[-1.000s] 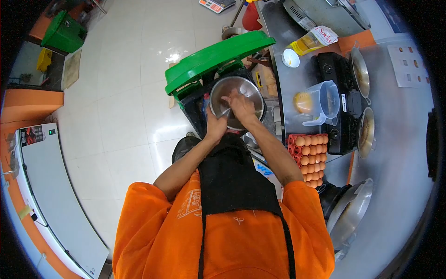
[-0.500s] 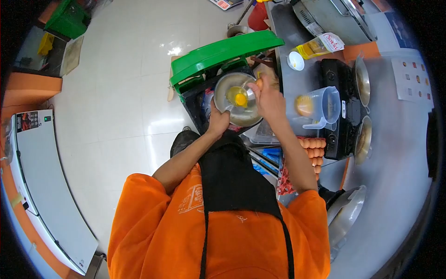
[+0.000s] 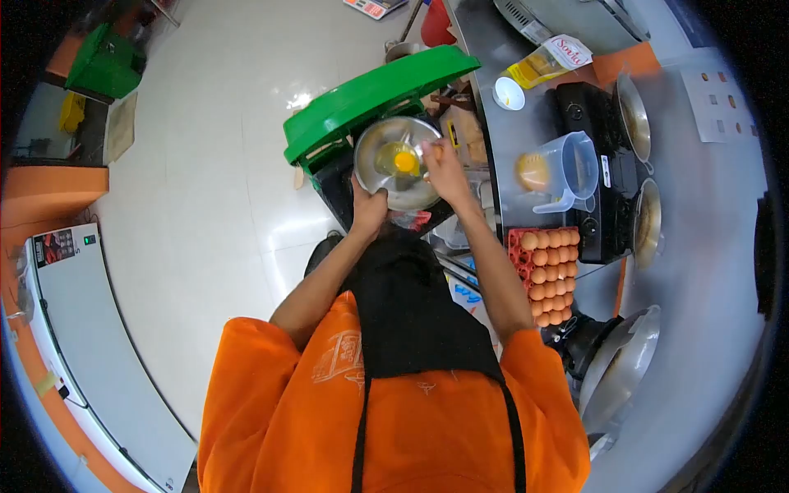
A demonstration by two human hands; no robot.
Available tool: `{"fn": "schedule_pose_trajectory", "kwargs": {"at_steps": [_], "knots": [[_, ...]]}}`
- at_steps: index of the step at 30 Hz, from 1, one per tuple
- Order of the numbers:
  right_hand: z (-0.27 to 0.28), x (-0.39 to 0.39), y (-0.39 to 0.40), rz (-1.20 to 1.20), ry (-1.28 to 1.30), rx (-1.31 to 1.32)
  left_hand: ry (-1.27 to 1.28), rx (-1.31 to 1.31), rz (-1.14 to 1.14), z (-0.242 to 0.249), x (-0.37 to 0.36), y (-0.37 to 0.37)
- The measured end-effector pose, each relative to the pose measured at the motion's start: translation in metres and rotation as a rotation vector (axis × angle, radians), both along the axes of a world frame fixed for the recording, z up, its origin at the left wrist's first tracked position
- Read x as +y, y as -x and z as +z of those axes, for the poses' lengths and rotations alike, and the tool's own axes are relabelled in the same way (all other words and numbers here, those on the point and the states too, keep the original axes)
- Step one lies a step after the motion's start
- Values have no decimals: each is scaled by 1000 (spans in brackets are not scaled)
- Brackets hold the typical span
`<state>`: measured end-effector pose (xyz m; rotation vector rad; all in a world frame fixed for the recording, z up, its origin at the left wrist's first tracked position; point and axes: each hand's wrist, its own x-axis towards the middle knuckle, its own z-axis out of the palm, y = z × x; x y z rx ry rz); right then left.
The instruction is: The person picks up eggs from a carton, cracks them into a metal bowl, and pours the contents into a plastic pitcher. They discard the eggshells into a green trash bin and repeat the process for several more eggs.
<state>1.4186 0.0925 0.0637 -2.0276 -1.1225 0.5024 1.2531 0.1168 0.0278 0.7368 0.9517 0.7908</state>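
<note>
My left hand (image 3: 370, 210) is closed on the near-left rim of a metal bowl (image 3: 397, 129), thumb over the edge. A raw egg (image 3: 404, 161) with a whole yolk lies in the bowl. Over the bowl's right side, my right hand (image 3: 446, 174) has its fingers closed round a brown eggshell (image 3: 438, 151); the fingers partly hide it. The bowl is held above a dark bin with a raised green lid (image 3: 370, 94).
To the right, a counter holds a red tray of brown eggs (image 3: 552, 271), a clear measuring jug (image 3: 575, 168), a small white bowl (image 3: 509, 94), an oil pouch (image 3: 546, 62) and a black stove (image 3: 588, 123) with pans. A white freezer (image 3: 94, 345) stands left.
The view has shifted, and more of the egg tray shows. My right hand has drawn back from over the bowl's middle towards its right rim. My left hand keeps its hold.
</note>
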Motion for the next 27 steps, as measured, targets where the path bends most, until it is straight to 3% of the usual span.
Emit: {"fn": "schedule_pose_trajectory", "kwargs": {"at_steps": [1, 2, 5, 9, 10, 12, 14, 17, 19, 21, 23, 27], "knots": [[-10, 2, -5, -45, -159, 180, 21, 27, 4, 7, 3, 2], [29, -1, -6, -209, 130, 605, 52, 58, 1, 11, 1, 5], [31, -31, -32, -271, -138, 1001, 64, -8, 25, 1, 6, 13], [-30, -53, -21, -681, -369, 895, 100, 9, 1, 3, 17, 21], [-64, -53, -15, -761, -180, 955, 96, 6, -41, 0, 22, 22], [-113, -78, 0, -664, 251, 1092, 123, 27, -116, 3, 25, 20], [-96, -104, 5, -241, 496, 898, 93, 40, -180, 28, 24, 11], [-89, -177, 35, 186, 221, 206, 76, 34, -221, 50, 18, -9], [-7, -202, 19, 97, 544, 305, 42, 26, -286, 75, 19, -27], [1, -229, -1, -474, 417, 18, -11, 42, -366, 106, 18, -54], [15, -236, -33, -781, 318, -287, -115, 57, -416, 124, 19, -86], [37, -221, -63, -810, 564, -243, -291, -33, -502, 158, 25, -157]]}}
